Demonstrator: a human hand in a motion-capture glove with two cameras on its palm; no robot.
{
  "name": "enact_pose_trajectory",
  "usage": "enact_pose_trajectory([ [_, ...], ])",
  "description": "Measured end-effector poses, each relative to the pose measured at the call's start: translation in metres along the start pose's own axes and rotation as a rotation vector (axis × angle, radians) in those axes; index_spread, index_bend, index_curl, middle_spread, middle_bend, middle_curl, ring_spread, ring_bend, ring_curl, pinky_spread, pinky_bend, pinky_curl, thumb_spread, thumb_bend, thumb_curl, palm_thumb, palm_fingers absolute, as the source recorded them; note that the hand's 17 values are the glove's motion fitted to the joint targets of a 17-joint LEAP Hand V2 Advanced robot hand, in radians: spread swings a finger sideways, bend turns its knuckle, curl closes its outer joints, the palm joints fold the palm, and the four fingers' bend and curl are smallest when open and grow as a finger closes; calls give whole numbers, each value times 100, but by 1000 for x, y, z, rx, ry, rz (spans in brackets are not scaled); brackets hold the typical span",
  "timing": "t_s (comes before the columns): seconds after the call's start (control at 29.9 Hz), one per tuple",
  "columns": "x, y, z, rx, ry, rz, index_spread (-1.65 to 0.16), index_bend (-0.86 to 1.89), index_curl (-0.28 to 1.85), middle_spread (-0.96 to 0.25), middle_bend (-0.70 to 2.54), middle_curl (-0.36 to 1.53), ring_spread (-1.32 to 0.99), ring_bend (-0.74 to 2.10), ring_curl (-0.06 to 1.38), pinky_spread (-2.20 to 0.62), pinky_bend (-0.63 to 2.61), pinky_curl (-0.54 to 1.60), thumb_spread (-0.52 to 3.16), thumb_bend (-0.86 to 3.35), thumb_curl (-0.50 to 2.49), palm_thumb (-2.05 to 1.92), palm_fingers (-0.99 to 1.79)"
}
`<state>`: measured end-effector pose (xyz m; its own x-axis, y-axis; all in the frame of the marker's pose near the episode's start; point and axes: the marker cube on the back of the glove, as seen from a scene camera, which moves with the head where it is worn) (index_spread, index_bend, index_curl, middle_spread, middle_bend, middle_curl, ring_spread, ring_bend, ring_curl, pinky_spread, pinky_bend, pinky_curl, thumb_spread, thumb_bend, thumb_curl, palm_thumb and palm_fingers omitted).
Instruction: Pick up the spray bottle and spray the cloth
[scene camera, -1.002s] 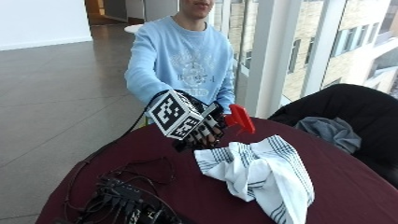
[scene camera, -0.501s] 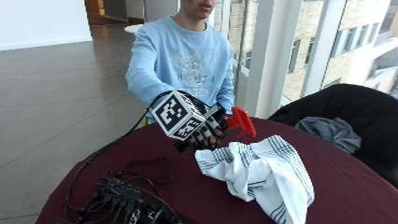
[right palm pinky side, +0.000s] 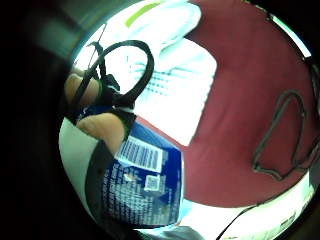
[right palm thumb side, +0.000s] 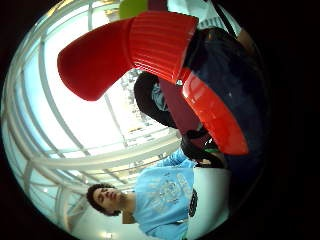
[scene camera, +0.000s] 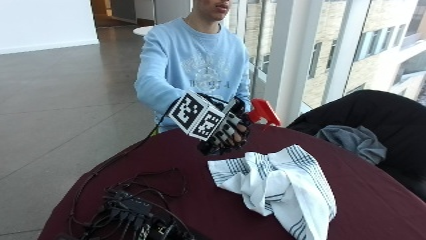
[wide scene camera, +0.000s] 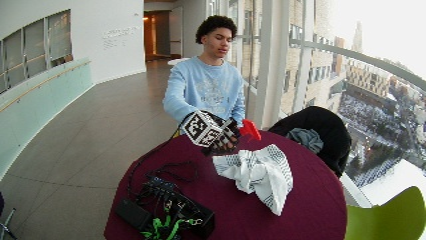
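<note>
change: little, the gloved right hand (scene camera: 223, 131) has stayed mid-frame above the desk (scene camera: 373, 200) | grip: fingers curled round the spray bottle (right palm pinky side: 142, 180), red nozzle (scene camera: 265, 112) showing past the hand | cloth (scene camera: 279, 186): crumpled just below and right, apart from the bottle | read: seemingly aimed, trigger squeeze left.

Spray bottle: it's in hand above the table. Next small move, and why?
Probably tilt the nozzle down toward the cloth, then squeeze. The gloved right hand grips the spray bottle above the table, and its red head seems to point past the cloth lying crumpled beside it.
</note>
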<state>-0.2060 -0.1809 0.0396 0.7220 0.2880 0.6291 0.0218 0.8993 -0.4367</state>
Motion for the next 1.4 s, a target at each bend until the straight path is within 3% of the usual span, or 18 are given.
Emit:
enact_pose_trajectory([
  [0.27, -41, 0, 33, 146, -175, -252, -19, 11, 27, -7, 20, 47, 1, 47, 38, 17, 29, 38, 88, -2, 64, 97, 107],
  [0.6, -91, -7, 122, 229, -357, -518, -19, 11, 27, -7, 21, 48, 0, 47, 39, 16, 29, 38, 88, -3, 63, 93, 108],
  [1.0, -120, -30, 228, 200, -407, -635, -19, 12, 29, -7, 24, 48, 0, 46, 38, 14, 28, 37, 97, -3, 60, 86, 109],
  [1.4, -115, -35, 251, 202, -370, -649, -19, 13, 30, -7, 24, 48, -1, 45, 38, 13, 27, 37, 104, -2, 58, 83, 110],
])
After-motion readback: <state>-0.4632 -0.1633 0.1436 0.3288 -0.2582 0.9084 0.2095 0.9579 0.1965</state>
